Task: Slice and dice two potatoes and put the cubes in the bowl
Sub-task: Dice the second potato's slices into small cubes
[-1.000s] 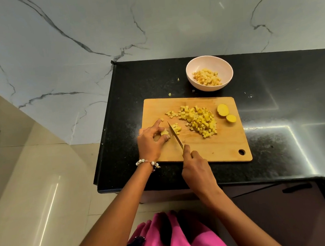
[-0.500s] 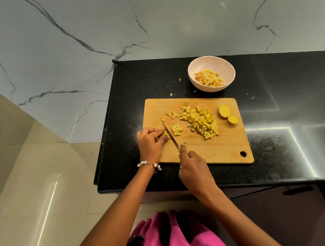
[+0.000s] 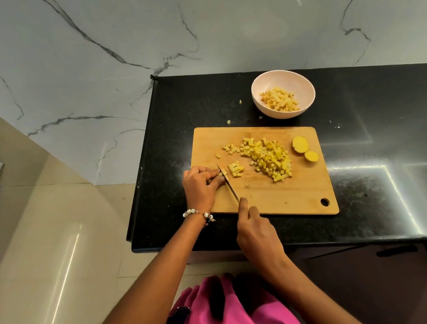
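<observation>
On the wooden cutting board (image 3: 285, 199) lies a heap of yellow potato cubes (image 3: 267, 157). Two potato end pieces (image 3: 300, 144) rest at its right side. My left hand (image 3: 200, 183) pins a small potato piece at the board's left edge; the piece is almost hidden under my fingertips. My right hand (image 3: 257, 236) grips the handle of a knife (image 3: 226, 180), whose blade stands right beside my left fingertips. A small stack of freshly cut cubes (image 3: 235, 169) sits just right of the blade. The pale pink bowl (image 3: 258, 98) behind the board holds potato cubes.
The board lies on a black stone counter (image 3: 364, 144) whose left edge drops to a tiled floor. A marble wall runs behind. A few stray potato bits (image 3: 229, 121) lie on the counter near the board's far edge. A dark drawer front sits below the counter at right.
The knife has shifted left, closer to my left fingertips, leaving a small stack of cubes to its right. My left fingers have curled down over the remaining piece.
</observation>
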The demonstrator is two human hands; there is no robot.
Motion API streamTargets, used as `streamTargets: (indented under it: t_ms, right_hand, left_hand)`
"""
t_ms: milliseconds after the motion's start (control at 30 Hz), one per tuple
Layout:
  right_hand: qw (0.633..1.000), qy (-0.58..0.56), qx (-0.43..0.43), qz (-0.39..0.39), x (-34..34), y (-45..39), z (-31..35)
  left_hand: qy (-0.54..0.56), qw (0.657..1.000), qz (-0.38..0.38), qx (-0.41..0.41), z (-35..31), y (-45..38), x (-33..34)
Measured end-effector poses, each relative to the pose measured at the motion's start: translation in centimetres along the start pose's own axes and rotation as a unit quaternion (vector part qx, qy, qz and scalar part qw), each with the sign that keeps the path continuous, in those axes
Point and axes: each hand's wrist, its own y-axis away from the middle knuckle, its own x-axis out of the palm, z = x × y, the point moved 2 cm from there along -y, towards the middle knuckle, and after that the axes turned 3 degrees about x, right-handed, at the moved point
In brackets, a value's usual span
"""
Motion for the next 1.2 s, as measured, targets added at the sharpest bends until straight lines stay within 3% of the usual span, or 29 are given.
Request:
streamTargets:
  t_ms: [100,233,533,933,1200]
  right_hand:
    - [0.999,0.001,0.005,-0.035,0.5,0.3,-0.6]
    - [0.999,-0.021,0.028,0.001,0.4,-0.1,-0.5]
    - [0.993,-0.118,0.009,-0.029,-0.3,-1.2,-0.8]
    - [0.997,-0.066,0.005,0.03,0.3,-1.9,0.2]
    - [0.999,-0.015,-0.013,-0.029,0.9,-0.1,0.0]
  left_hand:
    - [-0.005,1.0,0.003,0.0,-0.1,0.0,0.1]
    - [-0.008,1.0,-0.002,0.007,-0.1,0.2,0.1]
    - [0.002,0.999,0.039,0.012,0.2,0.3,-0.8]
    - [0.004,1.0,-0.01,0.003,0.1,0.5,-0.5]
    - [0.009,1.0,-0.019,-0.006,0.2,0.5,-0.2]
